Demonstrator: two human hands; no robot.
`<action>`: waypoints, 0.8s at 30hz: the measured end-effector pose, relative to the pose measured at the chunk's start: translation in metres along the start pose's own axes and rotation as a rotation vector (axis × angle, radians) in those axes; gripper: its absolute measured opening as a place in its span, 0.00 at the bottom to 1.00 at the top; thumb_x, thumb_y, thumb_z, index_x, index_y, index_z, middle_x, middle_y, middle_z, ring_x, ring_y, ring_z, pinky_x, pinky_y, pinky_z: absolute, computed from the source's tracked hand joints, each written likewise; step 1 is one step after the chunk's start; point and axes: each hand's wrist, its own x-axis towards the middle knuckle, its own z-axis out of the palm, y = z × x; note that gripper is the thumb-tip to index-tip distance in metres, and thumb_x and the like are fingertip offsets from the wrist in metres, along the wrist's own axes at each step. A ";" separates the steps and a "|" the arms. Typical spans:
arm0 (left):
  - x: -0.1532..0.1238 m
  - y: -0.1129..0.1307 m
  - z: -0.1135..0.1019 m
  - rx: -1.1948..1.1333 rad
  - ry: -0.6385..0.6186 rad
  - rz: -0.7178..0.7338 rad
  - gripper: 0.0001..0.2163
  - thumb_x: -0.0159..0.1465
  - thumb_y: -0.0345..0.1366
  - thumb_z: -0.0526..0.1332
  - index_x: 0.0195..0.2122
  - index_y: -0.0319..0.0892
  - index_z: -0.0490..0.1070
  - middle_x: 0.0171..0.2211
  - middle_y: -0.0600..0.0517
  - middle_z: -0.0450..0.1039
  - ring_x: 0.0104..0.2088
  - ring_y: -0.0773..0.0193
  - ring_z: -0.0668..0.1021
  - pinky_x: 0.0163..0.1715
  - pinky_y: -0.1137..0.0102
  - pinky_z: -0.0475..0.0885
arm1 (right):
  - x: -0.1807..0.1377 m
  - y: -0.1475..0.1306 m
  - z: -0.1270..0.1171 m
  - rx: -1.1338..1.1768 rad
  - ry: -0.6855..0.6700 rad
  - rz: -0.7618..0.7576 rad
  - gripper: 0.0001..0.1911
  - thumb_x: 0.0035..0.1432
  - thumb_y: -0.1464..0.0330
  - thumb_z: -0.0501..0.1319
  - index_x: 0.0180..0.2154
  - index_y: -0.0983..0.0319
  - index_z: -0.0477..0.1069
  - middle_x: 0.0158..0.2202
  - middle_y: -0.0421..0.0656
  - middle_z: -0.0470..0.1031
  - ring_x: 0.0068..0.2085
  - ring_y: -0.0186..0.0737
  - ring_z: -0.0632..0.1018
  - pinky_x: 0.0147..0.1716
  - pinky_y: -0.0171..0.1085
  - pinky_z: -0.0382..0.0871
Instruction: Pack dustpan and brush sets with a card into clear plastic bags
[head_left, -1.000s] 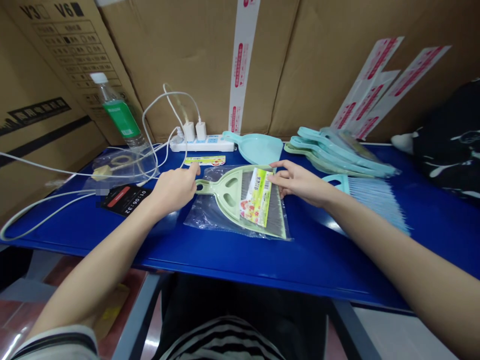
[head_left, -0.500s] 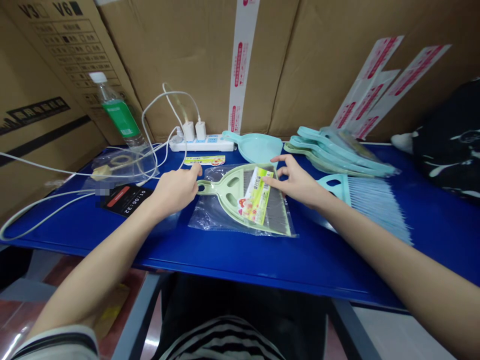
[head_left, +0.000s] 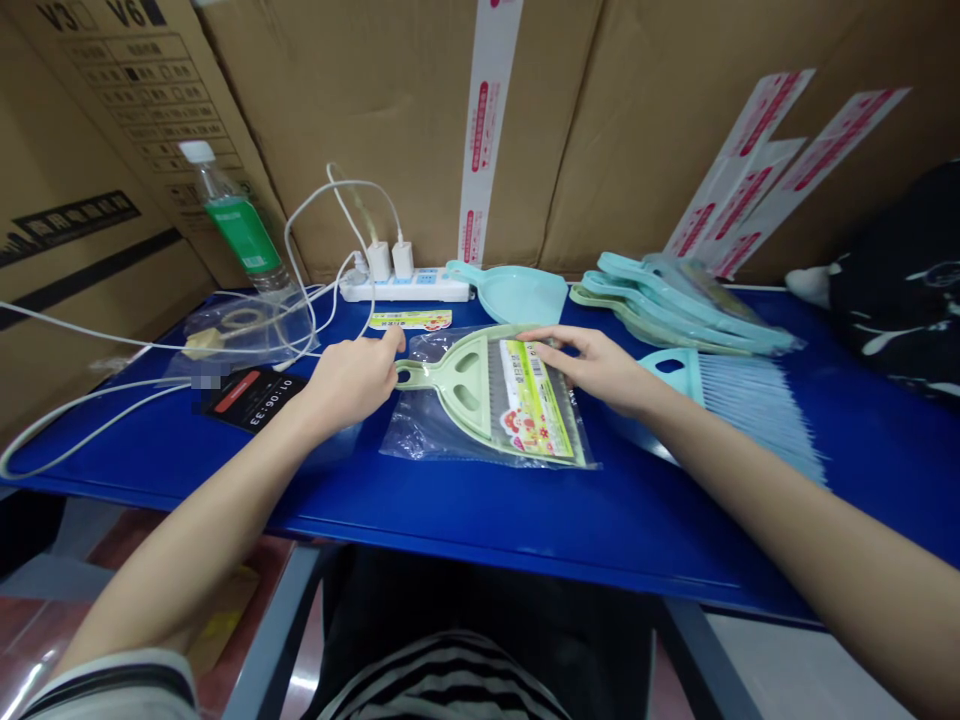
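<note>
A light green dustpan (head_left: 469,385) with a grey brush in it lies on a clear plastic bag (head_left: 420,435) on the blue table (head_left: 487,510). A yellow-green printed label card (head_left: 534,400) lies across the brush. My left hand (head_left: 349,380) is closed on the end of the dustpan's handle. My right hand (head_left: 600,365) rests at the pan's far right edge, fingers stretched out and touching the card's top end.
A blue brush (head_left: 742,400) lies right of my right hand. Several stacked dustpans (head_left: 675,305) and one blue dustpan (head_left: 517,292) sit behind. A power strip (head_left: 405,288) with cables, a water bottle (head_left: 240,228), a timer (head_left: 251,398) and cardboard boxes (head_left: 375,110) are at back and left.
The label card has turned from slanting across the brush to lying along the pan's right side. My right hand shifted slightly with it. My left hand stayed on the handle.
</note>
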 end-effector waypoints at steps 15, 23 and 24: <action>0.000 -0.002 -0.003 0.019 -0.026 -0.012 0.17 0.66 0.29 0.49 0.56 0.37 0.63 0.35 0.44 0.78 0.40 0.50 0.81 0.39 0.61 0.72 | -0.005 -0.018 -0.004 0.361 -0.005 0.295 0.22 0.58 0.78 0.57 0.53 0.58 0.64 0.29 0.36 0.67 0.25 0.30 0.71 0.23 0.29 0.72; 0.001 -0.006 -0.002 0.044 -0.020 -0.041 0.18 0.66 0.30 0.49 0.56 0.38 0.63 0.35 0.43 0.78 0.40 0.49 0.81 0.39 0.61 0.72 | -0.003 -0.007 -0.008 0.306 -0.035 0.212 0.21 0.57 0.76 0.59 0.51 0.59 0.62 0.32 0.37 0.68 0.21 0.29 0.73 0.20 0.30 0.72; 0.001 -0.006 -0.003 0.048 -0.019 -0.050 0.18 0.66 0.31 0.48 0.56 0.38 0.63 0.35 0.43 0.78 0.41 0.49 0.81 0.39 0.61 0.72 | -0.003 -0.005 -0.009 0.305 -0.037 0.201 0.20 0.56 0.76 0.60 0.51 0.59 0.63 0.32 0.37 0.68 0.21 0.29 0.73 0.20 0.30 0.72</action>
